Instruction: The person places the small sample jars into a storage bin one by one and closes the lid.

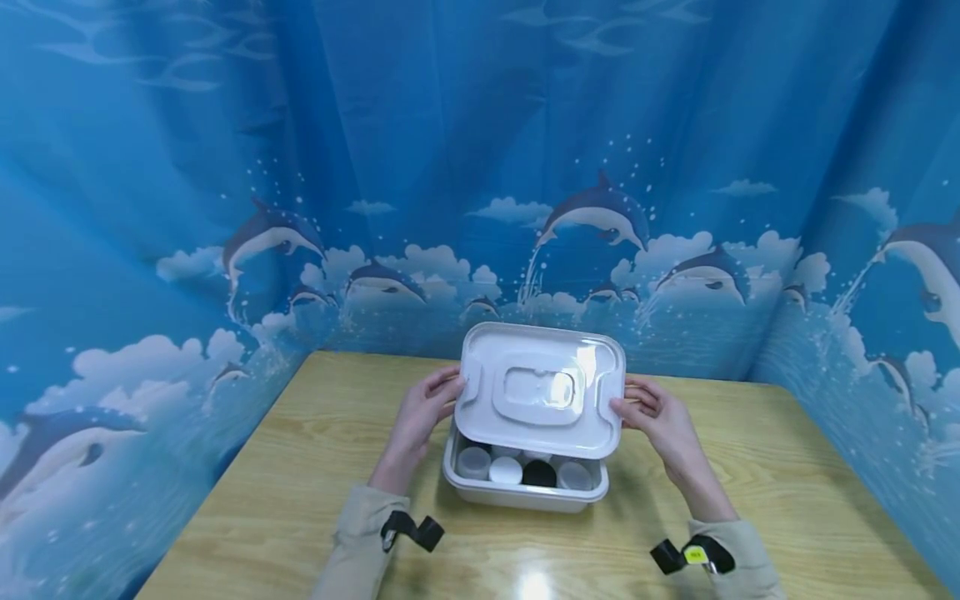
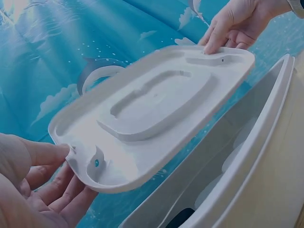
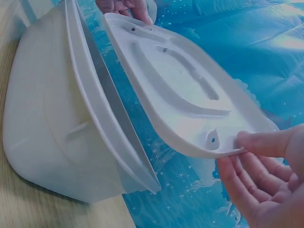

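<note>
A white rectangular lid (image 1: 540,421) with rounded corners is held up, tilted, over the back part of a white plastic box (image 1: 525,498). My left hand (image 1: 422,414) pinches the lid's left end between thumb and fingers. At the opposite end, my right hand (image 1: 660,417) grips the rim the same way, thumb on top in the right wrist view. Inside the box stand several round-topped containers, among them one with a white cap (image 1: 506,471), one with a black cap (image 1: 539,474) and a translucent one (image 1: 574,476). The lid hides those toward the back.
The box stands on a light wood-grain table (image 1: 322,467). Behind and at both sides hangs a blue curtain (image 1: 450,167) printed with dolphins and clouds. Black straps circle both sleeves, including the left strap (image 1: 411,530).
</note>
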Demonstrator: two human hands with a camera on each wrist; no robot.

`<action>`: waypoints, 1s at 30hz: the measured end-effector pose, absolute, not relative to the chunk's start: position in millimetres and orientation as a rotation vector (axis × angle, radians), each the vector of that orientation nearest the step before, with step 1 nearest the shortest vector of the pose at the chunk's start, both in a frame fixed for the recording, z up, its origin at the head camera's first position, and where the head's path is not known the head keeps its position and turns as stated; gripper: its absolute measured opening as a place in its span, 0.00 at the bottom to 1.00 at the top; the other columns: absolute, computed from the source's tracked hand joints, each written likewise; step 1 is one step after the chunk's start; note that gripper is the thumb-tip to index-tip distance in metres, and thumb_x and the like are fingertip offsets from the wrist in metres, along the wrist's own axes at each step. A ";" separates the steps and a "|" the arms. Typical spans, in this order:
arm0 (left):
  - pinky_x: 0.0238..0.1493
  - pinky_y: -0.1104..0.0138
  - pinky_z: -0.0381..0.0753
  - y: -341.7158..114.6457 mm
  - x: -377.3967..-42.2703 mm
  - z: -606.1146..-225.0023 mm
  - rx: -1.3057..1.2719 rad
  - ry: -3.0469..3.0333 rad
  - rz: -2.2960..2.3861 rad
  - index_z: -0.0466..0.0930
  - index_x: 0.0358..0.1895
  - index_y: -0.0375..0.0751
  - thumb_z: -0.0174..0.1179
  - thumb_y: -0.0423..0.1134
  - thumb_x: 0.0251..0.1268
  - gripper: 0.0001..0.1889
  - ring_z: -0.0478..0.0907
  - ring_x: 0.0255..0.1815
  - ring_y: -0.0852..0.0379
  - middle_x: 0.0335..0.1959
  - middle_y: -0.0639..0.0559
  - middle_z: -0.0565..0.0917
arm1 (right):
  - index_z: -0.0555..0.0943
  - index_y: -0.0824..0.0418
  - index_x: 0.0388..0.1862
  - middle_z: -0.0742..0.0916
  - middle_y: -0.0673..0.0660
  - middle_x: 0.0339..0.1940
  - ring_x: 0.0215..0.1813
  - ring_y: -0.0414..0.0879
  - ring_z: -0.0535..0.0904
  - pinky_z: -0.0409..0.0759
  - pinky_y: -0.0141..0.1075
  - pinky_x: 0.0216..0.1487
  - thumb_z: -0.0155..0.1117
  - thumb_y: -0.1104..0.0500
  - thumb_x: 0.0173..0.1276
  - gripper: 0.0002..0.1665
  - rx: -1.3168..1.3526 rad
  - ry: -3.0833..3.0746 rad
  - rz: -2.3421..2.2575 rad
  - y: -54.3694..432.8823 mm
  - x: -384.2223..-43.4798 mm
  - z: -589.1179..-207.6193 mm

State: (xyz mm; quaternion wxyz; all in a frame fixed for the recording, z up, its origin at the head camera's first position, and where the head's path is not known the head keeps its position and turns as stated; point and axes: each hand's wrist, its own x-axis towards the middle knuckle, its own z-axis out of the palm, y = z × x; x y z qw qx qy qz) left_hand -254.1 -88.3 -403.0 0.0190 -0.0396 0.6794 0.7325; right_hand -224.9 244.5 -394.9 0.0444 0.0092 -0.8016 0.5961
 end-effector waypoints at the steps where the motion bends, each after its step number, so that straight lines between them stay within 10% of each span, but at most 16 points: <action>1: 0.63 0.58 0.82 -88.6 -254.1 -402.2 -0.122 2.110 2.276 0.77 0.67 0.42 0.63 0.43 0.72 0.23 0.79 0.62 0.48 0.62 0.42 0.81 | 0.67 0.67 0.72 0.86 0.55 0.51 0.43 0.33 0.83 0.87 0.32 0.45 0.68 0.53 0.73 0.36 0.044 -2.434 1.800 244.0 -224.2 -394.8; 9: 0.63 0.58 0.81 -91.0 -253.0 -401.1 0.043 2.103 2.401 0.75 0.66 0.31 0.61 0.36 0.73 0.22 0.80 0.62 0.44 0.62 0.33 0.80 | 0.73 0.70 0.62 0.86 0.38 0.43 0.43 0.35 0.83 0.87 0.30 0.43 0.69 0.62 0.70 0.26 0.219 -2.237 1.693 240.0 -218.4 -393.9; 30: 0.59 0.59 0.84 -96.4 -251.6 -402.9 -0.033 2.122 2.211 0.72 0.65 0.27 0.58 0.48 0.76 0.28 0.78 0.63 0.38 0.64 0.29 0.74 | 0.79 0.73 0.47 0.87 0.42 0.38 0.44 0.35 0.85 0.86 0.25 0.45 0.67 0.78 0.63 0.14 0.316 -1.975 1.590 231.3 -219.6 -399.6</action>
